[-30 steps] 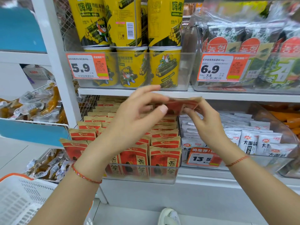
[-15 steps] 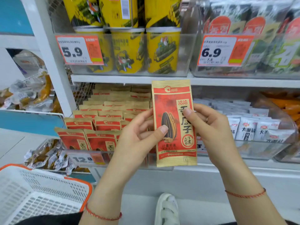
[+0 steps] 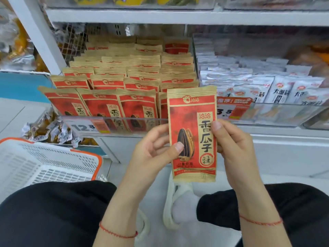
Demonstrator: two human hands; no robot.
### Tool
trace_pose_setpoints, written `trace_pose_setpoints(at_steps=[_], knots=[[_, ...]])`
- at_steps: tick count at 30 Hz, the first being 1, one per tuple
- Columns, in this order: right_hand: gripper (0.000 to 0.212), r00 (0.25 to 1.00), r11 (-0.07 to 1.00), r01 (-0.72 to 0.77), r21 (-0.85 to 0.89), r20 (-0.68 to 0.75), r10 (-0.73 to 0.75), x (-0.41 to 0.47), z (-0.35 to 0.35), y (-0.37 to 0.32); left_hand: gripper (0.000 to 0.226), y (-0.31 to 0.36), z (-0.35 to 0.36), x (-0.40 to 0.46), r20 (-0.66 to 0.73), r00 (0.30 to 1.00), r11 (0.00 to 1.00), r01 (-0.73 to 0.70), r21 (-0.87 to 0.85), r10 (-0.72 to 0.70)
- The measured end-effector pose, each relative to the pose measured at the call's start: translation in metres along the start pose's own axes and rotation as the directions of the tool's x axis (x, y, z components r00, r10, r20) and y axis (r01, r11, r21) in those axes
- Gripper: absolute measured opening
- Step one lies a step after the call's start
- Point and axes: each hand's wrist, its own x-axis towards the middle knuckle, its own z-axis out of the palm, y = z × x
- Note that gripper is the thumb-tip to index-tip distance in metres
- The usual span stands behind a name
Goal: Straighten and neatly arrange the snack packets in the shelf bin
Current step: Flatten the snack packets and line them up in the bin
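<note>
Head view: both hands pinch one red seed packet (image 3: 193, 134) upright, left hand (image 3: 153, 148) on its left edge, right hand (image 3: 233, 145) on its right, just in front of the clear bin (image 3: 114, 125). Inside the bin, front-row packets (image 3: 99, 104) lean left, untidy. Judging by that, straightening is barely begun; this packet needs slotting back.

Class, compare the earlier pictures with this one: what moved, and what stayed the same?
The red packet was lifted out of the bin, turned upright and brought down toward the lap. Left hand and right hand still pinch its sides; the packets in the bin stayed put.
</note>
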Motion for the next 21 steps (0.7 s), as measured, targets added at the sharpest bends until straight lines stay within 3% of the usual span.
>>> trace_pose_setpoints(at_steps=[5,8,15,21], knots=[[0.028,0.979,0.979,-0.205,-0.005,-0.009,0.205,-0.016,0.0,0.03,0.035,-0.021,-0.003,-0.011,0.009,0.988,0.988,0.155,0.021,-0.155],[0.041,0.962,0.961,-0.273,-0.037,-0.042,0.271,-0.018,0.004,0.039,0.036,-0.029,-0.002,-0.012,-0.03,0.984,0.984,0.177,0.016,-0.177],[0.032,0.955,0.964,-0.265,0.011,-0.138,0.264,-0.012,0.004,0.04,0.038,-0.045,-0.002,-0.01,-0.004,0.963,0.963,0.268,0.009,-0.268],[0.027,0.95,0.965,-0.259,0.024,-0.175,0.259,-0.011,0.01,0.042,0.038,-0.059,0.004,-0.009,-0.014,0.932,0.924,0.356,-0.143,-0.361]])
